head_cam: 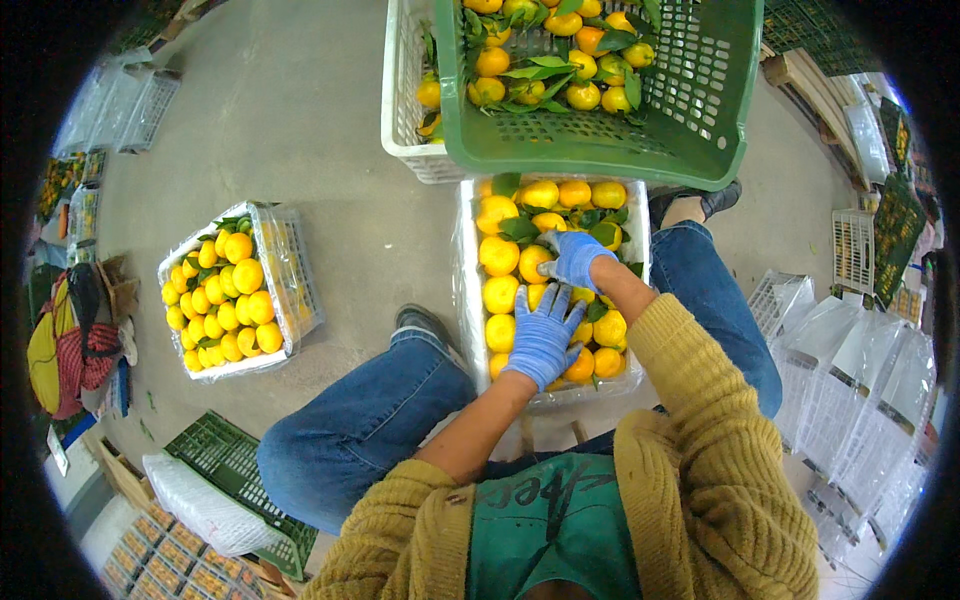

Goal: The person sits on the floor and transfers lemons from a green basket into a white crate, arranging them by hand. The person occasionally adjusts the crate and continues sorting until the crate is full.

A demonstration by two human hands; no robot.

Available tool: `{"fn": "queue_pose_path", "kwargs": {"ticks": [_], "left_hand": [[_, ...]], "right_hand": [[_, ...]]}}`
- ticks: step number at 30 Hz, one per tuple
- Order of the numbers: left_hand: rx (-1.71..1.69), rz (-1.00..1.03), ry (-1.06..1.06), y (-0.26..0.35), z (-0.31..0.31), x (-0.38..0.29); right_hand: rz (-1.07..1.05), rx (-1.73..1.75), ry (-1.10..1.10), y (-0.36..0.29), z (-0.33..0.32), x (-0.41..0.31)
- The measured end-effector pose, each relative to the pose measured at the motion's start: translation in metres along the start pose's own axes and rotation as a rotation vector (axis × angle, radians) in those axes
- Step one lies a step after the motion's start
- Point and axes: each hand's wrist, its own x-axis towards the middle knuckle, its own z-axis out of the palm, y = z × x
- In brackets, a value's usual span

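Between my knees stands a white crate (470, 277) lined with clear plastic and filled with rows of yellow-orange mandarins (499, 256), some with green leaves. My left hand (544, 334), in a blue knitted glove, lies spread, palm down, on the fruit near the crate's middle. My right hand (576, 261), gloved the same way, rests just above it with curled fingers at a mandarin (533, 264); whether it grips the fruit is hidden. Beyond the crate a tilted green plastic crate (592, 146) holds leafy mandarins, on top of a white crate (420, 154) with more fruit.
A second plastic-lined crate (289, 281) full of mandarins stands on the floor at left. An empty green crate (225, 457) with plastic film lies lower left. Stacked plastic-wrapped crates (847, 375) are at right, near a wooden pallet (817, 97). Bags and cloth (79, 345) lie far left.
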Motion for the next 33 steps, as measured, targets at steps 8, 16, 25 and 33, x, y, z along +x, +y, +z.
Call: {"fn": "queue_pose_path", "kwargs": {"ticks": [8, 16, 25, 33], "left_hand": [[-0.067, -0.122, 0.259, -0.016, -0.024, 0.037], [0.026, -0.068, 0.122, -0.035, -0.01, 0.032], [0.067, -0.006, 0.283, -0.036, 0.0, 0.03], [0.053, 0.002, 0.262, -0.036, -0.002, 0.029]], "right_hand": [[-0.029, 0.048, 0.061, 0.034, 0.017, 0.021], [-0.301, -0.198, -0.092, -0.057, -0.082, -0.035], [-0.16, -0.216, 0.664, -0.051, -0.248, 0.101], [0.164, -0.033, 0.454, -0.075, -0.221, 0.214]]}}
